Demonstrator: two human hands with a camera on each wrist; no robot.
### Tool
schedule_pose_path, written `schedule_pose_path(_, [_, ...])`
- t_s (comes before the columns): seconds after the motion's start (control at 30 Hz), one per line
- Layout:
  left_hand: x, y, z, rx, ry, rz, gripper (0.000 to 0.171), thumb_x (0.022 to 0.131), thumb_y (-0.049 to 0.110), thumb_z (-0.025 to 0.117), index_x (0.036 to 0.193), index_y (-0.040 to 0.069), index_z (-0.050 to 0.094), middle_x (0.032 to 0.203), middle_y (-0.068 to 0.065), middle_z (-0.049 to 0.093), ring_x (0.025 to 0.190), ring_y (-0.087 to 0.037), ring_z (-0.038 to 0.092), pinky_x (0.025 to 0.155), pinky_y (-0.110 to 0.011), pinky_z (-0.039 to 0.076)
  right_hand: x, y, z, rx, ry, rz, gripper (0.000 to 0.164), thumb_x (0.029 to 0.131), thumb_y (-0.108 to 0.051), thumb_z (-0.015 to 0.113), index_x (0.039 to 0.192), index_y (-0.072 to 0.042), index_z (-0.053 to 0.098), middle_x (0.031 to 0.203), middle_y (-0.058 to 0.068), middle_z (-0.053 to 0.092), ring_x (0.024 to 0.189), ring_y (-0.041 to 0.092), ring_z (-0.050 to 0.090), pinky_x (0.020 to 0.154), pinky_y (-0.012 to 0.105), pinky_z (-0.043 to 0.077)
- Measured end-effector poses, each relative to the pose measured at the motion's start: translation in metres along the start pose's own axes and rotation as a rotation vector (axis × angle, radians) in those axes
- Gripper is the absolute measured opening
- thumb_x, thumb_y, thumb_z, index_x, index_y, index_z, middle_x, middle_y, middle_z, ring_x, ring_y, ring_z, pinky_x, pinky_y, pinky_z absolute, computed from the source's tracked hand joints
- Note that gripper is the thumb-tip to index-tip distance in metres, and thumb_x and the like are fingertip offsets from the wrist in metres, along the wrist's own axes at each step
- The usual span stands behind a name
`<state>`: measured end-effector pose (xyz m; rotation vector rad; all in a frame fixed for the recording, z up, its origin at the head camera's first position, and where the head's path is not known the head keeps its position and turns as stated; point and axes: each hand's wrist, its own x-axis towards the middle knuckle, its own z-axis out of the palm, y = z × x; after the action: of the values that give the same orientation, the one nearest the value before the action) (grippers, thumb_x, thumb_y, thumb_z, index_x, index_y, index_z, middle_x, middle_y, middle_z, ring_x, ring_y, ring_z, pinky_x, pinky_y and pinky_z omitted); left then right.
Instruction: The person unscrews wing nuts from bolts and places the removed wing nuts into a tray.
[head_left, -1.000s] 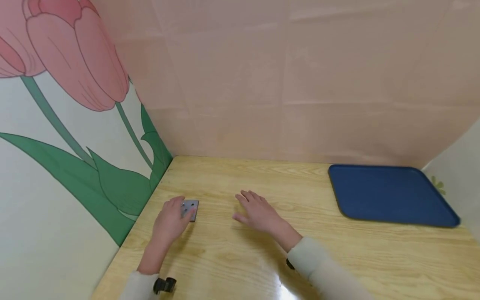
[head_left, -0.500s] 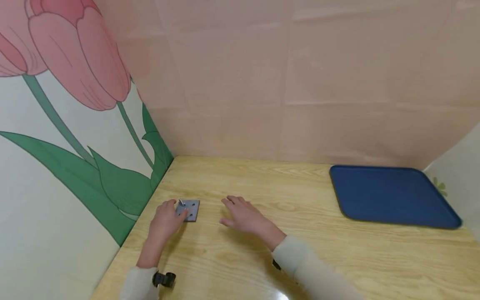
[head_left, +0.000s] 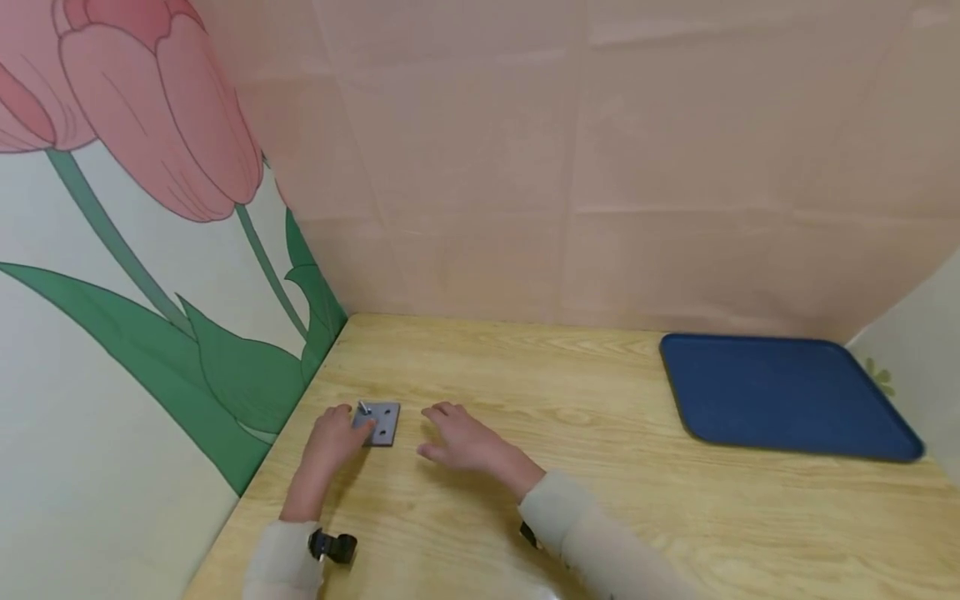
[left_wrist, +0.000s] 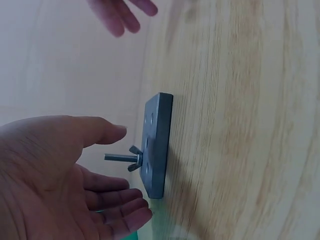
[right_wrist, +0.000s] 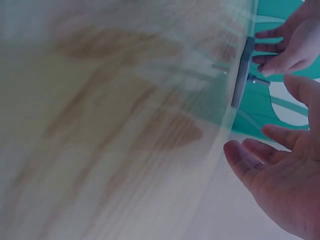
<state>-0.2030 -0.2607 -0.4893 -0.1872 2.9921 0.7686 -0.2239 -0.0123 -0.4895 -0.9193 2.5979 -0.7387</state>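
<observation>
A grey square plate with several holes lies flat on the wooden table at the left. From one hole rises a bolt with a wing nut low on it, against the plate. My left hand is at the plate's left side, thumb and fingers spread around the bolt; in the left wrist view a gap shows between them and the bolt. To the right of the plate hovers my right hand, fingers extended and holding nothing. The right wrist view also has the plate beyond the right hand's fingers.
A blue tray lies at the table's right back. Behind the table hangs a pinkish sheet. The left wall with painted tulips stands close beside the left arm.
My right hand has moved left, closer to the plate. The left hand has drawn back slightly to the left, uncovering more of the plate and the bolt.
</observation>
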Motion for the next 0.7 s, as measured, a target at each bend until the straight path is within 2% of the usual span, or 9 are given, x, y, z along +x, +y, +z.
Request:
schedule_pose_path(0.13, [0.002,0.0,0.002,-0.015,-0.02,-0.024,0.064,0.098,0.03,0.06,0.131,-0.023,0.048,0.125,-0.041,0.055,0.115,-0.055,0.055,0.095,-0.061,0.049,0.005,-0.006,0.003,0.01,0.0,-0.002,0.068,0.102,-0.041,0.06,0.156,-0.009,0.036,0.159,0.014,0.036,0.146,0.033,0.035,0.116,0.047,0.038])
schedule_pose_path(0.37, [0.007,-0.004,0.004,0.013,-0.044,-0.071,0.064,0.099,0.033,0.06,0.128,-0.023,0.051,0.122,-0.039,0.056,0.11,-0.051,0.059,0.09,-0.058,0.052,0.01,-0.014,0.007,0.031,-0.005,-0.003,0.066,0.101,-0.041,0.061,0.155,-0.009,0.038,0.157,0.016,0.038,0.143,0.033,0.039,0.113,0.046,0.042])
schedule_pose_path(0.53, [0.01,-0.004,0.004,0.017,-0.059,-0.08,0.057,0.098,0.03,0.062,0.12,-0.022,0.056,0.112,-0.035,0.056,0.094,-0.04,0.061,0.078,-0.05,0.054,0.013,-0.018,0.011,0.003,-0.007,0.006,0.066,0.1,-0.041,0.063,0.153,-0.009,0.041,0.155,0.015,0.041,0.142,0.031,0.041,0.112,0.044,0.043])
schedule_pose_path(0.7, [0.012,-0.003,0.004,0.028,-0.065,-0.063,0.045,0.097,0.028,0.063,0.105,-0.017,0.063,0.101,-0.027,0.057,0.08,-0.03,0.055,0.068,-0.042,0.051,0.02,-0.02,0.017,-0.057,-0.003,-0.016,0.068,0.098,-0.043,0.066,0.151,-0.008,0.044,0.152,0.014,0.045,0.141,0.031,0.043,0.113,0.041,0.042])
